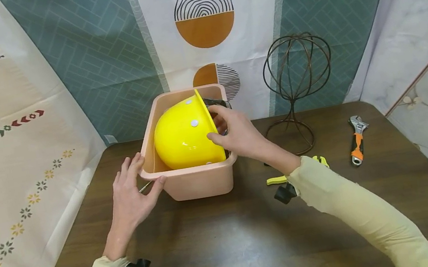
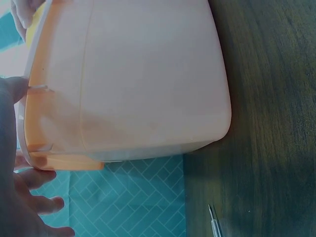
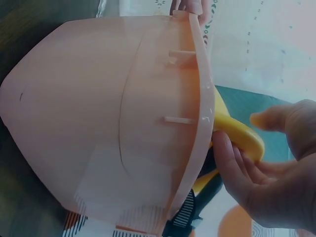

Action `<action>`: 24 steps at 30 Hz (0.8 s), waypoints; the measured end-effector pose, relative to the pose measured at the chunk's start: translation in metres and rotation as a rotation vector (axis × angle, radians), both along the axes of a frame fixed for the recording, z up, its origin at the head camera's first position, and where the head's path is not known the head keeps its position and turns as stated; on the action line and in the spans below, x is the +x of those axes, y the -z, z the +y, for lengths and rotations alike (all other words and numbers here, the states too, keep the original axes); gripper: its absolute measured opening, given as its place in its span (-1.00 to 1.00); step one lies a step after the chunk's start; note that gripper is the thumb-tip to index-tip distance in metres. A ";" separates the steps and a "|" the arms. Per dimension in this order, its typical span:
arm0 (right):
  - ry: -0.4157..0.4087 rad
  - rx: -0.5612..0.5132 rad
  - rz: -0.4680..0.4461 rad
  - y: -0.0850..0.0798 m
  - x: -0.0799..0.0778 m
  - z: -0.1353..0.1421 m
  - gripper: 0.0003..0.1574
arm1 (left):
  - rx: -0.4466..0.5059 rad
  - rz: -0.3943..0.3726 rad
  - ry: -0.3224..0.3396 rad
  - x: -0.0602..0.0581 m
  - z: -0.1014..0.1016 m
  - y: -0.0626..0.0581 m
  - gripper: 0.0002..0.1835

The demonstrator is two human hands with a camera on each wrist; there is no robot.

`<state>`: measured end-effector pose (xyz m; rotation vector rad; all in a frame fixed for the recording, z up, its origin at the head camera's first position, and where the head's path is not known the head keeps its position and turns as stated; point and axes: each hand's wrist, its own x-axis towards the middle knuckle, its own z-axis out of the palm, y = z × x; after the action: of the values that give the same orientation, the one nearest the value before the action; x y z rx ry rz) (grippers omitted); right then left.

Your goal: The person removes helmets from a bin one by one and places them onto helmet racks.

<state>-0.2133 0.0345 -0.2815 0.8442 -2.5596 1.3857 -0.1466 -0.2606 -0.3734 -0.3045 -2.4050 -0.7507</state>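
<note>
A yellow hard hat lies on its side inside a pink plastic bin, its brim facing right. My right hand is at the brim, thumb at the outer side and fingers reaching inside the hat. In the right wrist view the fingers touch the brim, and the thumb tip sits close over its edge. My left hand holds the bin's front left corner, thumb on the front rim and the other fingers spread along the left side. A dark strap-like piece shows by the bin's rim.
A brown wire stand with a round cage top stands right of the bin. Yellow-handled pliers lie partly behind my right forearm. An orange-handled adjustable wrench is farther right. A thin metal tool lies left of the bin.
</note>
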 end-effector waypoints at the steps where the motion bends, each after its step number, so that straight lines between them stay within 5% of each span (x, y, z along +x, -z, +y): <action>1: 0.003 0.002 0.002 0.000 0.000 -0.001 -0.24 | 0.000 -0.001 0.001 0.000 0.000 0.000 -0.21; 24: 0.032 0.047 -0.036 -0.001 -0.001 -0.006 -0.24 | 0.008 -0.011 0.002 0.002 0.002 -0.001 -0.21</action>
<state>-0.2139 0.0289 -0.2802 0.7888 -2.6298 1.3492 -0.1444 -0.2591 -0.3721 -0.3000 -2.4119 -0.7643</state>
